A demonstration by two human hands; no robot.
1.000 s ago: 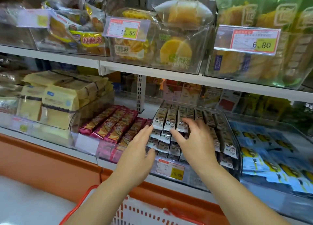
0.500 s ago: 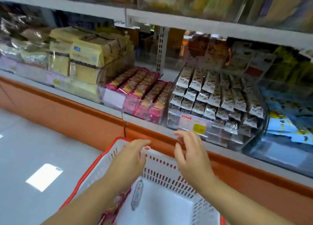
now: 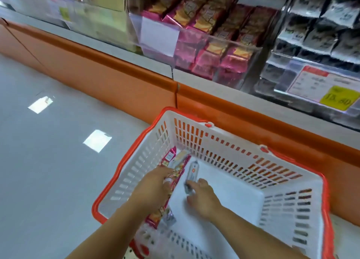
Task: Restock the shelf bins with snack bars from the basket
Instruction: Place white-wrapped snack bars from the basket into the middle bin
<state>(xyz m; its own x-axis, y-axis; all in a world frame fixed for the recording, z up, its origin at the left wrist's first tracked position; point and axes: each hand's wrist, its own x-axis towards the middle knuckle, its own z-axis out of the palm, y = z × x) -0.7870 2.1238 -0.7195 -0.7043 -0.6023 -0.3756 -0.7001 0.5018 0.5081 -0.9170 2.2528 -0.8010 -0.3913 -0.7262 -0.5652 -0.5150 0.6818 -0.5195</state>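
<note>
White, orange-rimmed basket [image 3: 229, 136] below shelf; inside, pink bars [image 3: 169, 158] along left wall, grey-white bar [image 3: 191, 171] just beside; clear bins [image 3: 214, 50] above, stocked with like bars.

Glossy grey floor [image 3: 48, 171], bright square light reflections [image 3: 97, 141], orange shelving base [image 3: 109, 83] along the aisle

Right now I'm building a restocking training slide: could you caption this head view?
Both hands in the white basket: left hand on pink snack bars, right hand touching a grey-white bar.
</note>
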